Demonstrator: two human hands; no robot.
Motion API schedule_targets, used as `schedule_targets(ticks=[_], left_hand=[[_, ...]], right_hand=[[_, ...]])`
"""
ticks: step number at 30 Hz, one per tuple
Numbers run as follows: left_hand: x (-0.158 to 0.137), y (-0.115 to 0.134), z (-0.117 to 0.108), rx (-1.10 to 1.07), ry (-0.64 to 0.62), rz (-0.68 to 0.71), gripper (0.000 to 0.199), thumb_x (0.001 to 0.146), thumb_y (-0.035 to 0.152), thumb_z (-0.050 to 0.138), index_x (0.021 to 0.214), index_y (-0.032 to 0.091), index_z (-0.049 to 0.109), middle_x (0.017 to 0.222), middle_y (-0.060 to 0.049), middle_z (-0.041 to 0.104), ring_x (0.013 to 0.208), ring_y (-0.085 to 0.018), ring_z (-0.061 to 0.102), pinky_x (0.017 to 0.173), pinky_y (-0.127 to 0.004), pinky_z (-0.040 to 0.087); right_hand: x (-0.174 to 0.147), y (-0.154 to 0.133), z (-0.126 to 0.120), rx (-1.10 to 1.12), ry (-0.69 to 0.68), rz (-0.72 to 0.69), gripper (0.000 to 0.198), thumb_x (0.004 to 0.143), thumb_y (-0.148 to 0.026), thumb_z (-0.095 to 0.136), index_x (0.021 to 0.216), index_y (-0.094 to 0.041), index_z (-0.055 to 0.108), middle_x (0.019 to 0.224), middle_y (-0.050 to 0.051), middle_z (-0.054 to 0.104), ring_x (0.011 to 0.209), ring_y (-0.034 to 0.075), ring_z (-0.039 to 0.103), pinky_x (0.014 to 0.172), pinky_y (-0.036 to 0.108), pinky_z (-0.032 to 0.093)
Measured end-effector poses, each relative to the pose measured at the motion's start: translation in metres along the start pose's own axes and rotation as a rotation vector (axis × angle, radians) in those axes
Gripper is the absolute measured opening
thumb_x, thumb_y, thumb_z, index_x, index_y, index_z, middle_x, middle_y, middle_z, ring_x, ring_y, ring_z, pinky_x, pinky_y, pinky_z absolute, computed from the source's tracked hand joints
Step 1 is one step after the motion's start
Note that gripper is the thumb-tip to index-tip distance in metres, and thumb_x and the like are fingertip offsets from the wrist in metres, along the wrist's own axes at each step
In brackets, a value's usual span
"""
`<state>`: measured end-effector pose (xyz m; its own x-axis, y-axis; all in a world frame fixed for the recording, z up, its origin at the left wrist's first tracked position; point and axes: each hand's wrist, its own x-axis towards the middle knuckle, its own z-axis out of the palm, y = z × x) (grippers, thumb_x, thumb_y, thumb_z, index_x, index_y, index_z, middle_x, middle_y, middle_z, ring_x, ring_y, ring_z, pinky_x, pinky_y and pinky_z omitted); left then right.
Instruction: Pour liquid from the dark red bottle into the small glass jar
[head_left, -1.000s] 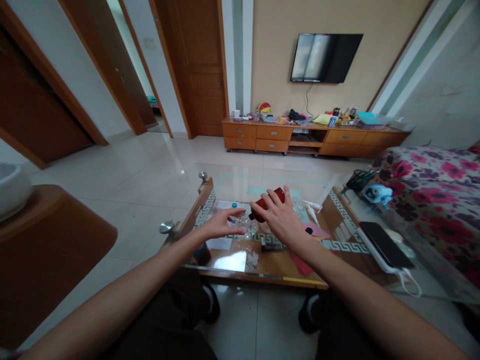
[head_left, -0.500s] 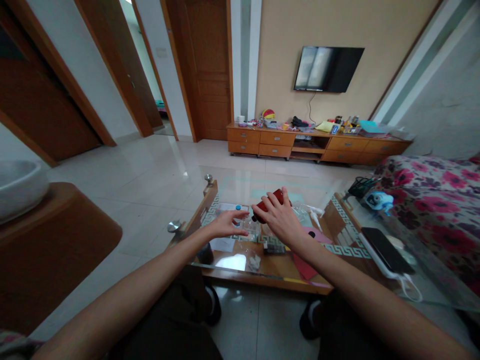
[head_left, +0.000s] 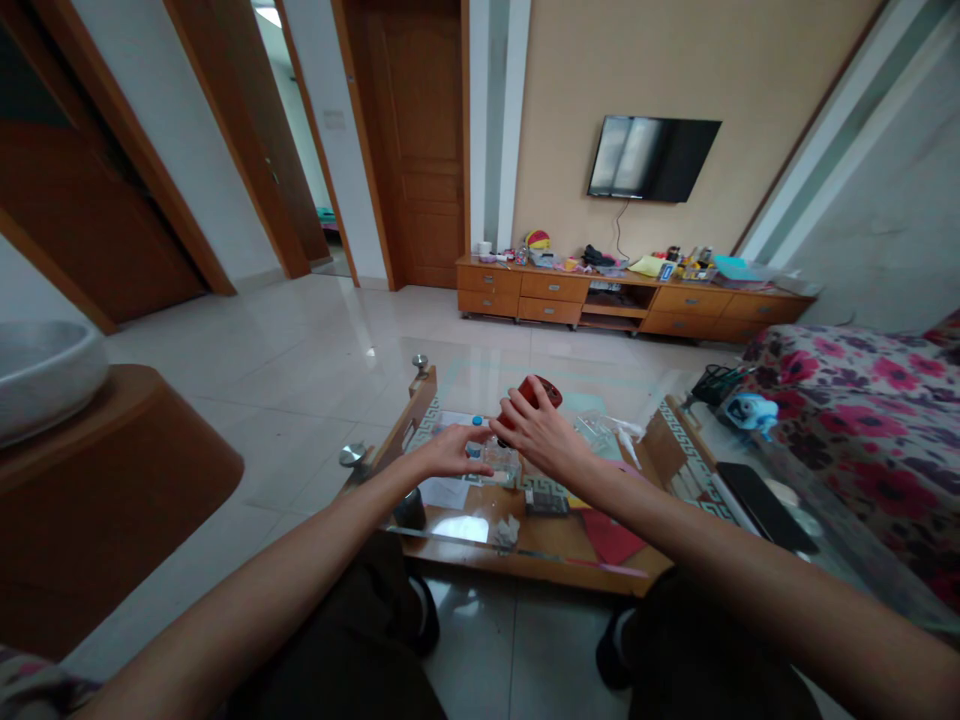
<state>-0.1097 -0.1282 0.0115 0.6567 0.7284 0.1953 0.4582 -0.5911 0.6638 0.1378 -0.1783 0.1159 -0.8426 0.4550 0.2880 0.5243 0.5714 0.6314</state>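
Observation:
My right hand is wrapped round a reddish-brown bottle, tilted with its dark cap end down to the left. My fingers cover much of the bottle. To its left, my left hand has fingers and thumb apart in a C shape. Close to those fingertips is a clear container; whether they touch it I cannot tell. Both hands are over a glass-topped coffee table. A bottle with a blue cap shows just behind my left hand.
Around the table are a crumpled tissue, a dark box, a red sheet and a black phone at right. A floral sofa stands right, a wooden stand with a basin left. A cluttered TV cabinet lies ahead.
The bottle and my right hand have shifted slightly left, closer to my left hand, and the bottle's angle has changed. My view has tilted up slightly.

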Motion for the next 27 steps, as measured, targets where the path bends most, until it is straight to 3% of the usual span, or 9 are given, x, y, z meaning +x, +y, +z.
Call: schedule_targets(ticks=[5, 10, 19, 27], left_hand=[[-0.002, -0.001, -0.001, 0.034, 0.013, 0.011, 0.074, 0.075, 0.057, 0.087, 0.138, 0.023, 0.066, 0.125, -0.014, 0.075, 0.107, -0.032, 0.072, 0.091, -0.042, 0.056], [-0.005, 0.000, -0.001, 0.086, 0.024, 0.009, 0.074, 0.075, 0.057, 0.087, 0.137, 0.023, 0.066, 0.124, -0.012, 0.075, 0.105, -0.032, 0.073, 0.089, -0.040, 0.056], [-0.009, 0.000, -0.002, 0.181, 0.036, -0.009, 0.069, 0.074, 0.062, 0.085, 0.127, 0.021, 0.070, 0.109, -0.009, 0.077, 0.094, -0.029, 0.073, 0.084, -0.037, 0.054], [-0.016, 0.007, -0.002, 0.140, 0.035, -0.016, 0.070, 0.075, 0.070, 0.082, 0.123, 0.020, 0.073, 0.110, -0.010, 0.078, 0.096, -0.030, 0.073, 0.087, -0.037, 0.053]], right_hand=[[0.006, -0.003, -0.002, 0.104, -0.045, 0.019, 0.043, 0.101, -0.020, 0.052, 0.141, -0.034, 0.059, 0.143, 0.004, 0.060, 0.147, 0.029, 0.038, 0.130, 0.064, 0.012], [0.008, -0.003, -0.004, 0.213, -0.020, 0.026, 0.045, 0.098, -0.016, 0.055, 0.140, -0.032, 0.062, 0.145, 0.006, 0.059, 0.148, 0.029, 0.037, 0.128, 0.063, 0.017], [0.010, 0.000, -0.008, 0.072, 0.000, -0.115, 0.039, 0.101, -0.018, 0.053, 0.137, -0.030, 0.062, 0.142, 0.004, 0.061, 0.149, 0.026, 0.036, 0.130, 0.060, 0.014], [0.006, 0.000, -0.006, 0.191, 0.018, -0.012, 0.041, 0.100, -0.018, 0.055, 0.138, -0.033, 0.059, 0.144, 0.005, 0.059, 0.145, 0.028, 0.039, 0.128, 0.062, 0.017]])
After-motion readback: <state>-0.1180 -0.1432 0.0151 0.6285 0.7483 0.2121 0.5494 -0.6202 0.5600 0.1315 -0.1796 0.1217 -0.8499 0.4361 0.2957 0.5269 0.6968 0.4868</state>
